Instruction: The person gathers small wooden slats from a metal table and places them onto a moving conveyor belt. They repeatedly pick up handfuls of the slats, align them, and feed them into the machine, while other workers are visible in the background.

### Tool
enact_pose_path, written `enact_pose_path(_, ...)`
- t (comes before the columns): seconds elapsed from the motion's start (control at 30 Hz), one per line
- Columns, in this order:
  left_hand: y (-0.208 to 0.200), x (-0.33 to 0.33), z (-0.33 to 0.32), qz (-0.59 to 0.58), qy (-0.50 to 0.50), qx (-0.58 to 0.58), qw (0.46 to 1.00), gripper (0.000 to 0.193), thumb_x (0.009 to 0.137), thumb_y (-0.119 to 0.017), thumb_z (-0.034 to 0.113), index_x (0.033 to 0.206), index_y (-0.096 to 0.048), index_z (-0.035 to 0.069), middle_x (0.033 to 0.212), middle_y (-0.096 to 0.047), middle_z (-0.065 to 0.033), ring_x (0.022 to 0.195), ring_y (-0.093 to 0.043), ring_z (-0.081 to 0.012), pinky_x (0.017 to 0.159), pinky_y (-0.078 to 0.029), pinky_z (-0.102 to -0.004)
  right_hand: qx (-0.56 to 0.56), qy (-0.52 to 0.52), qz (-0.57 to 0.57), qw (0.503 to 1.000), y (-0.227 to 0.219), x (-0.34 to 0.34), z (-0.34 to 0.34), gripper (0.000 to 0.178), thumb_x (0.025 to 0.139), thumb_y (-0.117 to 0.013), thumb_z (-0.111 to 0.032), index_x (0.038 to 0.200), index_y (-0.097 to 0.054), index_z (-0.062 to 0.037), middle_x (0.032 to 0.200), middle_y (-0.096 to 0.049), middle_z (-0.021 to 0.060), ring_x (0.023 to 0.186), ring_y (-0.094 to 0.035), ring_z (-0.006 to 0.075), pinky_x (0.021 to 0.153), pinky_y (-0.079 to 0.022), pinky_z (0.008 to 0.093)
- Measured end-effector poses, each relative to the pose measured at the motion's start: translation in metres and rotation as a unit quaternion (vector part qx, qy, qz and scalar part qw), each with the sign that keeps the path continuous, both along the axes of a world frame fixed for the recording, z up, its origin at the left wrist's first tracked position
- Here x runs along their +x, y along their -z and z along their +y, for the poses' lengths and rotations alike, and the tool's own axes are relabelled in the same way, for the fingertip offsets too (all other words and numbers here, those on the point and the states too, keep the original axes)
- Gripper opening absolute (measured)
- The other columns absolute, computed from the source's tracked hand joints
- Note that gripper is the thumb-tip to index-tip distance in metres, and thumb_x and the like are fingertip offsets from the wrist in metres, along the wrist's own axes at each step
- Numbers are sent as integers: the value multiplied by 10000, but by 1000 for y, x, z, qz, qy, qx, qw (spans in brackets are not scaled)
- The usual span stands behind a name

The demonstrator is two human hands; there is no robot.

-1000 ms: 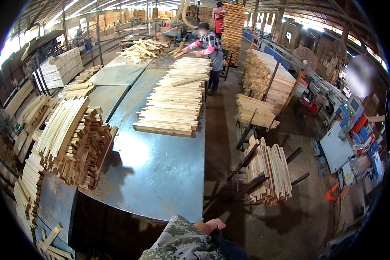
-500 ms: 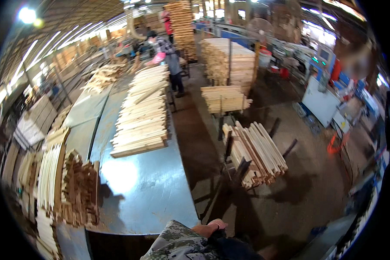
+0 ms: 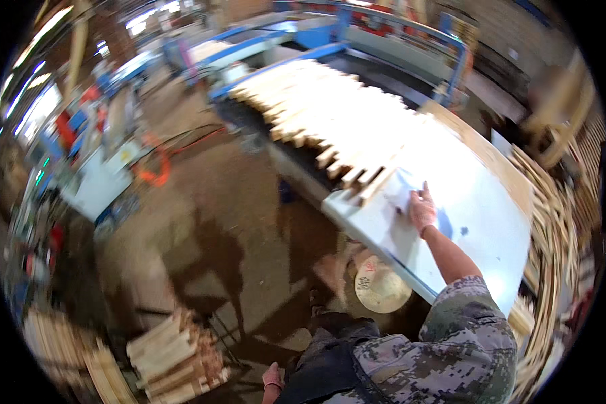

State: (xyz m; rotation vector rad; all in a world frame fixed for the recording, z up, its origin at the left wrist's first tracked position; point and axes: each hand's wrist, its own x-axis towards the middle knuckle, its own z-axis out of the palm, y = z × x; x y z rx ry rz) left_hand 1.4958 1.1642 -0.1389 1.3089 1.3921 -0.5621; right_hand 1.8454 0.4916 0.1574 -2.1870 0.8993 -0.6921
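Observation:
My right hand [image 3: 422,207] reaches over a pale, smooth tabletop [image 3: 481,232], its forearm bare below a camouflage sleeve. Its forefinger is stretched out and nothing shows in it. Just beyond and to the left of that hand lies a broad layer of light wooden strips [image 3: 330,114], side by side with uneven near ends, washed out by glare. My left hand [image 3: 273,376] hangs low by my dark apron; it is small and its fingers are not clear. Whether it holds anything does not show.
Behind the strips stands a blue machine frame [image 3: 404,27]. Several long curved wood offcuts [image 3: 552,249] lie along the table's right side. A round pale lid-like disc [image 3: 382,284] is beneath its near edge. Stacked wood [image 3: 175,357] stands lower left; an orange cable [image 3: 156,168] crosses the floor.
My view has swung far to the right, from the long metal table with wood to this pale table. My right hand now reaches out over it, and my left hand hangs at my side.

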Motion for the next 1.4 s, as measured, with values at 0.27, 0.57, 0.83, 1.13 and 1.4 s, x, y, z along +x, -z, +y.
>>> enact_pose_path(0.27, -46, 260, 18, -36, 149, 11, 988, 268, 1039, -666, 396, 997, -635, 133, 944, -663, -96, 833, -625, -327, 719, -482, -479, 168, 61, -11, 984, -73, 41, -2, 887, 996, -684, -449, 1686, -344, -8, 1412, -697, 231, 1300, -665, 350, 1111, -498, 405)
enact_pose_path(0.57, -79, 458, 12, -48, 227, -93, 968, 310, 1107, -501, 451, 1048, -591, 161, 1009, -596, -70, 951, -590, -300, 767, -463, -487, 119, 120, 144, 975, -134, 199, -1, 1091, 834, -858, -492, 1679, -327, -51, 1738, -223, 342, 1532, -416, 500, 1209, -464, 506)
enact_pose_path(0.83, -24, 551, 49, 31, 465, -56, 883, 292, 1129, -406, 425, 1180, -571, 191, 1195, -638, -68, 1160, -593, -328, 976, -463, -481, 100, 186, 239, 948, -141, 250, 11, 1007, 804, -854, -460, 1627, -427, -65, 1762, -198, 321, 1541, -404, 500, 1220, -457, 514)
enact_pose_path(1.13, -39, 743, 77, 8, 478, -31, 878, 501, 1082, -508, 507, 1417, -609, 148, 1427, -649, -103, 1302, -573, -368, 1091, -448, -527, 80, 218, 321, 918, -168, 240, 36, 883, 741, -800, -329, 1543, -537, -69, 1612, -423, 275, 1449, -513, 479, 1163, -501, 508)
enact_pose_path(1.4, -55, 868, 32, 37, 459, 5, 887, 474, 1029, -662, 513, 1289, -644, 117, 1247, -640, -138, 1118, -599, -368, 917, -508, -570, 57, 311, 291, 903, -135, 189, 21, 1075, 768, -775, -419, 1709, -331, -147, 1613, -456, 223, 1473, -493, 421, 1195, -459, 485)
